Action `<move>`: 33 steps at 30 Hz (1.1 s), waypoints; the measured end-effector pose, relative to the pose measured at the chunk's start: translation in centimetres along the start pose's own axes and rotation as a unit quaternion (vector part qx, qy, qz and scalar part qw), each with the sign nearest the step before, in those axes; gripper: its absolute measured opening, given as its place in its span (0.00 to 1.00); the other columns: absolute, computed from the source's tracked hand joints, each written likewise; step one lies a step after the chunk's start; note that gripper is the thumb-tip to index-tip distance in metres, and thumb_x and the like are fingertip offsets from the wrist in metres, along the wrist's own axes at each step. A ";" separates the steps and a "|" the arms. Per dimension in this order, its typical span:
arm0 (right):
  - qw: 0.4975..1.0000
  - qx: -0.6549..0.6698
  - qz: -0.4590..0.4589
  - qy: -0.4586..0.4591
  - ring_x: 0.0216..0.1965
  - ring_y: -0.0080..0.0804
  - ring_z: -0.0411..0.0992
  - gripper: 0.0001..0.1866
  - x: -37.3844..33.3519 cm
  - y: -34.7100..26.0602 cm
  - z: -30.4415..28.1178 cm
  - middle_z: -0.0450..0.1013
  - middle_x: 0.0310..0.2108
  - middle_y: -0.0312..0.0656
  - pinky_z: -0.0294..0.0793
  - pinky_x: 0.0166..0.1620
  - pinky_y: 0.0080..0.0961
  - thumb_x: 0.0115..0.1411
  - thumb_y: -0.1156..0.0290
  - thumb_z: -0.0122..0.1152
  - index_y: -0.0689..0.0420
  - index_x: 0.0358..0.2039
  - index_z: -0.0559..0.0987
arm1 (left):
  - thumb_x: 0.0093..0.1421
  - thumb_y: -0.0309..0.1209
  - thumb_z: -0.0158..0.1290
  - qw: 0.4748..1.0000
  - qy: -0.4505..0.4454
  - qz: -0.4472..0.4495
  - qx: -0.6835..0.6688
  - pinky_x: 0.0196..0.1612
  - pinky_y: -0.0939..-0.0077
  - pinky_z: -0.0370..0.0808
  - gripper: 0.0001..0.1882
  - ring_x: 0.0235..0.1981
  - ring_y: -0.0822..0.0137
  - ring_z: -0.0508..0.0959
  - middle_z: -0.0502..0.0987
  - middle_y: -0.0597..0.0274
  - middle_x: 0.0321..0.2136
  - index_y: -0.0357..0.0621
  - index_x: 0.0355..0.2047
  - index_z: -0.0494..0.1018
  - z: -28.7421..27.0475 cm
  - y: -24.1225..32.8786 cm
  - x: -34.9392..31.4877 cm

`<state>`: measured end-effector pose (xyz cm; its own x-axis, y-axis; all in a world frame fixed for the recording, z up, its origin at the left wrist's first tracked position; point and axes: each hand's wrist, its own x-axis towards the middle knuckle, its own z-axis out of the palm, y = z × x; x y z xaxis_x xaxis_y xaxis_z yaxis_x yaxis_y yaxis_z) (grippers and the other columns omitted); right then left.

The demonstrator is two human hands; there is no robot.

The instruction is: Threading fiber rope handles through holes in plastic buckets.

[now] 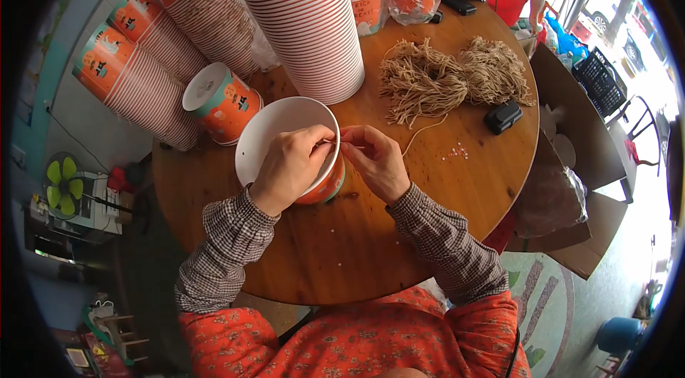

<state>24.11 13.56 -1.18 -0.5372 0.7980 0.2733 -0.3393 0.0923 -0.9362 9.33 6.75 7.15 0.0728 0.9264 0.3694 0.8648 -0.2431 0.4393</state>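
Observation:
A paper bucket [250,142], white inside and orange outside, stands tilted on the round table in front of me. My left hand [292,166] reaches over its opening, thumb and fingers pinched together at the right rim. From outside that rim, my right hand [377,162] meets it with its fingers closed in a pinch. Whatever lies between the fingertips is too small to make out. A small dark hole shows in the bucket's left wall. Beyond my right hand lies a bundle of beige cords [457,78], one loose strand trailing toward that hand.
Tall stacks of orange-and-white paper buckets [307,35] rise at the back and left. Another bucket [232,110] lies tilted beside mine. Tiny pale bits [457,152] and a black case [504,117] rest on the table [328,249]. Right of it stands an open cardboard box [578,121].

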 end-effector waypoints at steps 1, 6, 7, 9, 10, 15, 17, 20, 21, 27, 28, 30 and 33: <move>1.000 -0.009 -0.004 0.001 0.41 0.19 0.73 0.08 0.0 -0.1 0.1 0.75 0.40 0.39 0.74 0.44 0.16 0.61 0.79 0.56 0.67 0.41 0.74 | 0.55 0.21 0.54 1.000 0.005 -0.007 -0.014 0.33 0.68 0.76 0.06 0.30 0.54 0.80 0.79 0.51 0.28 0.35 0.34 0.74 0.0 0.1 0.0; 0.997 -0.070 -0.023 0.012 0.36 0.17 0.73 0.08 0.0 -0.6 -0.2 0.76 0.35 0.38 0.74 0.38 0.16 0.61 0.77 0.58 0.65 0.39 0.74 | 0.57 0.23 0.53 0.999 0.015 0.006 -0.030 0.30 0.68 0.75 0.04 0.27 0.55 0.79 0.78 0.51 0.26 0.36 0.32 0.73 0.1 -0.2 0.2; 0.997 -0.074 -0.011 0.015 0.32 0.17 0.73 0.08 0.0 -0.7 -0.4 0.75 0.32 0.37 0.74 0.34 0.15 0.61 0.76 0.59 0.65 0.39 0.75 | 0.58 0.24 0.53 0.995 0.050 -0.024 -0.082 0.29 0.71 0.75 0.03 0.26 0.60 0.80 0.79 0.54 0.26 0.36 0.31 0.73 0.1 -0.4 0.2; 0.997 -0.080 0.000 0.017 0.28 0.16 0.72 0.08 0.0 -1.1 -0.8 0.75 0.29 0.35 0.73 0.30 0.15 0.60 0.74 0.60 0.64 0.38 0.75 | 0.62 0.26 0.50 0.972 0.042 -0.132 -0.192 0.30 0.81 0.74 0.05 0.25 0.75 0.77 0.80 0.60 0.28 0.36 0.32 0.73 -0.8 0.5 0.4; 0.998 -0.059 0.034 0.019 0.25 0.15 0.71 0.08 0.0 -1.5 -1.0 0.75 0.28 0.35 0.72 0.27 0.14 0.60 0.74 0.60 0.65 0.38 0.75 | 0.62 0.26 0.50 0.971 0.043 -0.132 -0.193 0.30 0.81 0.74 0.05 0.25 0.75 0.77 0.80 0.60 0.28 0.36 0.32 0.73 -0.8 0.4 0.6; 0.997 -0.057 0.055 0.006 0.20 0.15 0.69 0.09 -0.2 -2.8 -1.2 0.74 0.26 0.35 0.70 0.22 0.14 0.60 0.74 0.60 0.65 0.39 0.76 | 0.66 0.30 0.48 0.849 0.035 -0.166 -0.501 0.35 0.83 0.73 0.08 0.26 0.77 0.74 0.78 0.59 0.32 0.36 0.36 0.69 -1.6 0.1 0.7; 0.996 -0.080 0.042 0.006 0.20 0.15 0.68 0.09 -0.2 -3.3 -1.6 0.74 0.26 0.35 0.70 0.22 0.14 0.61 0.74 0.59 0.65 0.40 0.76 | 0.65 0.29 0.50 0.858 0.024 -0.151 -0.491 0.35 0.82 0.74 0.08 0.26 0.76 0.76 0.79 0.59 0.32 0.35 0.37 0.70 -1.5 -0.5 0.6; 0.998 -0.005 0.060 -0.001 0.19 0.14 0.68 0.09 -0.2 -4.6 -2.2 0.75 0.27 0.35 0.68 0.21 0.11 0.61 0.73 0.59 0.62 0.41 0.75 | 0.65 0.29 0.51 0.888 -0.011 -0.174 -0.426 0.38 0.81 0.74 0.11 0.29 0.74 0.77 0.78 0.58 0.33 0.33 0.43 0.70 -1.7 0.3 0.4; 0.996 0.042 0.080 -0.003 0.19 0.14 0.68 0.09 -0.3 -4.8 -2.3 0.75 0.27 0.35 0.67 0.21 0.11 0.62 0.73 0.58 0.61 0.41 0.75 | 0.64 0.28 0.52 0.878 -0.003 -0.193 -0.437 0.39 0.82 0.75 0.12 0.33 0.73 0.79 0.78 0.58 0.33 0.31 0.43 0.71 -1.6 1.0 0.5; 0.998 0.063 0.021 -0.022 0.23 0.13 0.70 0.07 -0.4 -4.6 -2.5 0.76 0.28 0.35 0.68 0.23 0.11 0.62 0.73 0.59 0.61 0.39 0.75 | 0.64 0.28 0.51 0.891 -0.026 -0.184 -0.414 0.36 0.85 0.76 0.09 0.31 0.74 0.79 0.79 0.60 0.31 0.33 0.39 0.73 -1.1 0.7 0.8; 0.997 0.062 0.003 -0.034 0.26 0.14 0.71 0.07 -0.5 -4.5 -2.6 0.77 0.29 0.35 0.70 0.26 0.12 0.61 0.74 0.59 0.62 0.39 0.74 | 0.64 0.28 0.51 0.891 -0.026 -0.183 -0.415 0.36 0.85 0.76 0.09 0.31 0.74 0.79 0.79 0.60 0.31 0.33 0.39 0.73 -0.9 0.7 1.0; 0.998 0.050 -0.008 -0.048 0.29 0.14 0.72 0.07 -0.6 -4.7 -2.4 0.77 0.29 0.34 0.71 0.28 0.12 0.61 0.75 0.59 0.62 0.39 0.74 | 0.64 0.27 0.51 0.908 -0.021 -0.174 -0.380 0.31 0.85 0.74 0.08 0.25 0.77 0.76 0.79 0.63 0.28 0.33 0.37 0.74 -1.0 0.8 1.0; 0.996 0.049 -0.035 -0.069 0.33 0.15 0.73 0.07 -0.8 -4.8 -2.2 0.77 0.31 0.34 0.72 0.33 0.13 0.61 0.76 0.59 0.62 0.39 0.73 | 0.62 0.26 0.52 0.932 -0.024 -0.177 -0.316 0.29 0.83 0.73 0.07 0.23 0.77 0.75 0.79 0.63 0.26 0.33 0.34 0.75 -0.7 1.2 1.4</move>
<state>27.85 13.80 2.57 -0.6079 0.7023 0.3704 -0.4495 0.0802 -0.8897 10.15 7.51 8.79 -0.1254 0.9889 0.0798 0.3746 -0.0273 0.9268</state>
